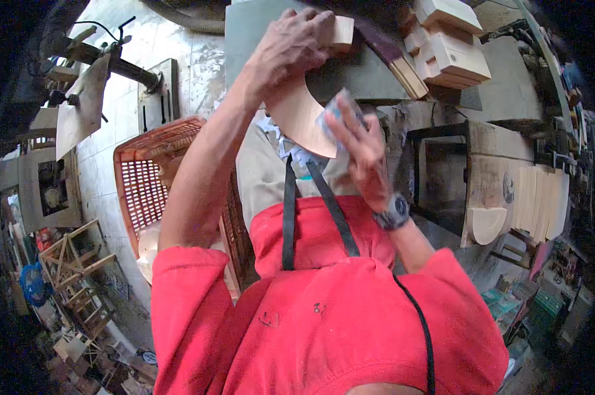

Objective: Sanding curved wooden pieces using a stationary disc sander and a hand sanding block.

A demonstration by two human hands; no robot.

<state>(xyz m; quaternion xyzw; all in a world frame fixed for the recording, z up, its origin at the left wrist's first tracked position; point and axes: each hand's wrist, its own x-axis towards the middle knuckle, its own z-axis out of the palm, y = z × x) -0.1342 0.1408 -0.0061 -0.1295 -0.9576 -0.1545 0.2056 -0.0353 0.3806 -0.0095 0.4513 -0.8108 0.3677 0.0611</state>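
Observation:
My left hand (297, 47) grips the upper part of a curved pale wooden piece (300, 116). A pale wooden end (344, 32) shows beside its fingers; whether it belongs to the same piece is hidden. The lower end of the curve juts over my lap, past the edge of a grey worktop (245, 34). My right hand (364, 148) presses a blurred grey-blue pad (344, 106), perhaps abrasive, against the curve's inner edge near its lower tip. On the worktop, right of my left hand, lies a wooden bar partly wrapped in dark red sheet (379, 42).
Cut wooden blocks (450, 49) are stacked at the upper right. A red plastic basket (124, 192) with wooden pieces stands at my left. To the right, a wooden stand (495, 173) bears a row of boards (539, 197) and a rounded piece (487, 224).

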